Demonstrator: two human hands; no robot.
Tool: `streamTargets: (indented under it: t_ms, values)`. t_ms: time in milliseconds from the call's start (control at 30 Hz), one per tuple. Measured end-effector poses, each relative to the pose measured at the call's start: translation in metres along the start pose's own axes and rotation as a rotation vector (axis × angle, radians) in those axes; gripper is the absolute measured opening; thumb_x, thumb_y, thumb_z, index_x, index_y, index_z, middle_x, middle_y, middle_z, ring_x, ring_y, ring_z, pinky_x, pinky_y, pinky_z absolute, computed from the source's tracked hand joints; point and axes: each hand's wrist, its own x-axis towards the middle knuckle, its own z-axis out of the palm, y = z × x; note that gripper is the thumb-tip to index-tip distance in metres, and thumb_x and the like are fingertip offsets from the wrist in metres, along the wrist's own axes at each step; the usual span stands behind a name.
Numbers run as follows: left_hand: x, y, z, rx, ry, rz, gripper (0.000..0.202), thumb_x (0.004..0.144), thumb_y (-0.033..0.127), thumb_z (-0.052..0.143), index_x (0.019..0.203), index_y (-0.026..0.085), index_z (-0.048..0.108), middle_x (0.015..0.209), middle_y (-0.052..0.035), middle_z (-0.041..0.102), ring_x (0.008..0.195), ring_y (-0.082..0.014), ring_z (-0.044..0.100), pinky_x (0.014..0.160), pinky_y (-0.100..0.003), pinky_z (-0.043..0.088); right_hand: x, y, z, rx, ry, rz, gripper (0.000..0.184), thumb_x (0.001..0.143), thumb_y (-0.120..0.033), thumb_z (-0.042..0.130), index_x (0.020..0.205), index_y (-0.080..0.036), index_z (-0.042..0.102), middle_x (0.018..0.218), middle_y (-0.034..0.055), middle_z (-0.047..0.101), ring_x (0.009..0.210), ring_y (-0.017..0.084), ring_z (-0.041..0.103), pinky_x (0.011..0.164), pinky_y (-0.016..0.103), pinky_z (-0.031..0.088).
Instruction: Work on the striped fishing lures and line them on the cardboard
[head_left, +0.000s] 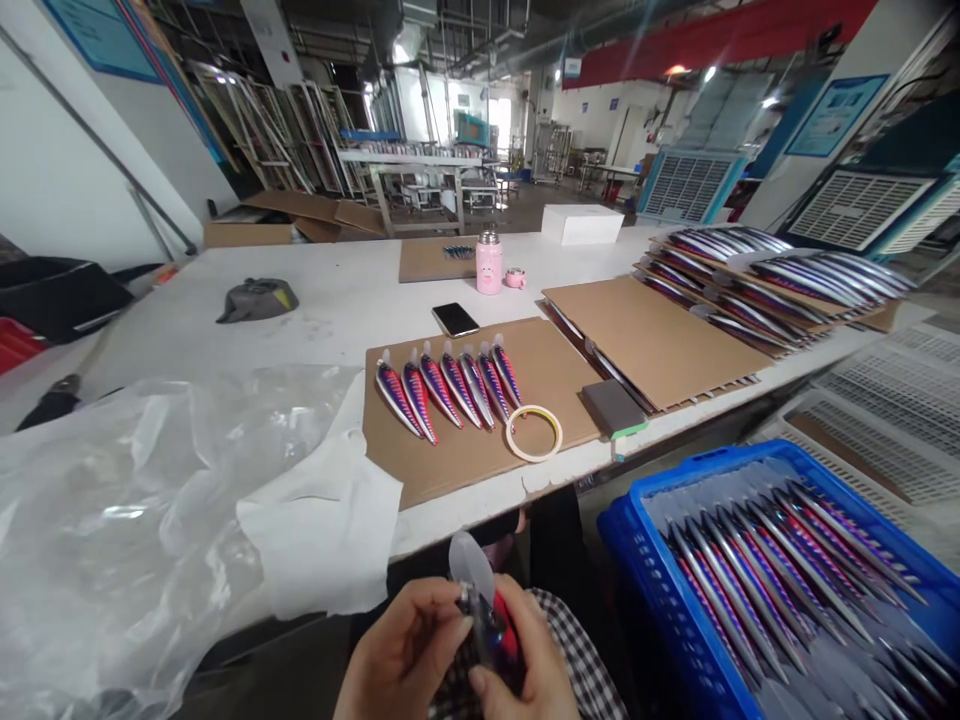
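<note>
Low over the lap, my right hand [529, 660] wraps round the body of a fishing lure [501, 632], dark with red sides and a clear rounded lip pointing up. My left hand [409, 650] pinches at the lure's head, just beside the lip; any small part between those fingertips is hidden. Ahead on a cardboard sheet [450, 470], several purple, red and silver lures [465, 385] lie in a slanting row. A roll of tape [534, 433] rests on the sheet close to their tails.
At right stands a blue crate [652, 560] with rows of lures. Crumpled clear plastic [135, 540] covers the table's left front. A dark block [615, 408], a phone [455, 320], a pink bottle [489, 265] and stacked cardboard sheets with lures [660, 340] are on the table.
</note>
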Motion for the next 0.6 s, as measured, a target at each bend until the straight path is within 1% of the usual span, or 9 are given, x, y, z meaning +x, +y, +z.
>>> streamTargets:
  t_ms: [67, 167, 267, 367, 467, 533, 600]
  values:
    - [0.005, -0.005, 0.002, -0.021, 0.0, -0.016, 0.02, 0.063, 0.039, 0.075, 0.076, 0.025, 0.067, 0.061, 0.0023, 0.061, 0.056, -0.0141, 0.053, 0.053, -0.02, 0.046, 0.001, -0.001, -0.001, -0.059, 0.001, -0.002, 0.07, 0.059, -0.008, 0.069, 0.124, -0.03, 0.058, 0.129, 0.0008, 0.058, 0.126, 0.032, 0.045, 0.11, 0.045, 0.03]
    - [0.015, -0.011, -0.002, 0.018, -0.047, 0.007, 0.017, 0.065, 0.038, 0.074, 0.072, 0.024, 0.067, 0.06, 0.0028, 0.061, 0.052, -0.0121, 0.051, 0.052, -0.019, 0.046, 0.002, -0.002, -0.003, -0.091, -0.023, 0.024, 0.075, 0.055, -0.001, 0.065, 0.124, -0.031, 0.058, 0.126, -0.0002, 0.06, 0.124, 0.031, 0.046, 0.107, 0.043, 0.034]
    - [0.018, -0.013, -0.006, 0.014, -0.009, 0.004, 0.022, 0.062, 0.039, 0.076, 0.073, 0.024, 0.065, 0.061, 0.0031, 0.061, 0.053, -0.0127, 0.053, 0.05, -0.019, 0.046, 0.003, -0.003, -0.003, -0.025, -0.091, 0.016, 0.075, 0.054, -0.004, 0.065, 0.124, -0.029, 0.058, 0.123, 0.0016, 0.061, 0.119, 0.03, 0.05, 0.105, 0.041, 0.036]
    - [0.015, -0.01, -0.005, -0.007, 0.033, -0.04, 0.029, 0.059, 0.044, 0.077, 0.076, 0.024, 0.064, 0.063, 0.0024, 0.062, 0.056, -0.0143, 0.055, 0.051, -0.021, 0.047, 0.004, -0.001, -0.001, 0.069, -0.132, 0.014, 0.075, 0.056, -0.006, 0.064, 0.127, -0.027, 0.055, 0.123, 0.0026, 0.061, 0.118, 0.029, 0.051, 0.106, 0.041, 0.034]
    - [0.01, -0.007, -0.004, -0.059, 0.048, -0.07, 0.03, 0.063, 0.047, 0.075, 0.078, 0.024, 0.064, 0.057, 0.0049, 0.057, 0.052, -0.0116, 0.05, 0.052, -0.02, 0.044, 0.005, 0.002, 0.0, 0.096, -0.121, 0.051, 0.076, 0.056, -0.005, 0.061, 0.128, -0.026, 0.053, 0.126, 0.0027, 0.059, 0.12, 0.027, 0.05, 0.106, 0.041, 0.034]
    - [0.009, -0.008, -0.005, -0.116, 0.036, -0.102, 0.03, 0.065, 0.048, 0.073, 0.08, 0.024, 0.063, 0.054, 0.006, 0.054, 0.052, -0.0106, 0.049, 0.053, -0.018, 0.043, 0.004, 0.004, 0.0, 0.059, -0.088, 0.063, 0.075, 0.057, -0.004, 0.061, 0.128, -0.026, 0.054, 0.127, 0.0028, 0.059, 0.121, 0.027, 0.049, 0.107, 0.041, 0.033]
    - [0.01, -0.01, -0.006, -0.132, 0.016, -0.142, 0.031, 0.064, 0.048, 0.074, 0.081, 0.024, 0.064, 0.053, 0.006, 0.054, 0.052, -0.0107, 0.049, 0.053, -0.018, 0.043, 0.003, 0.007, -0.001, -0.015, -0.052, 0.044, 0.073, 0.058, -0.003, 0.061, 0.127, -0.026, 0.054, 0.129, 0.0029, 0.058, 0.122, 0.028, 0.048, 0.108, 0.042, 0.033]
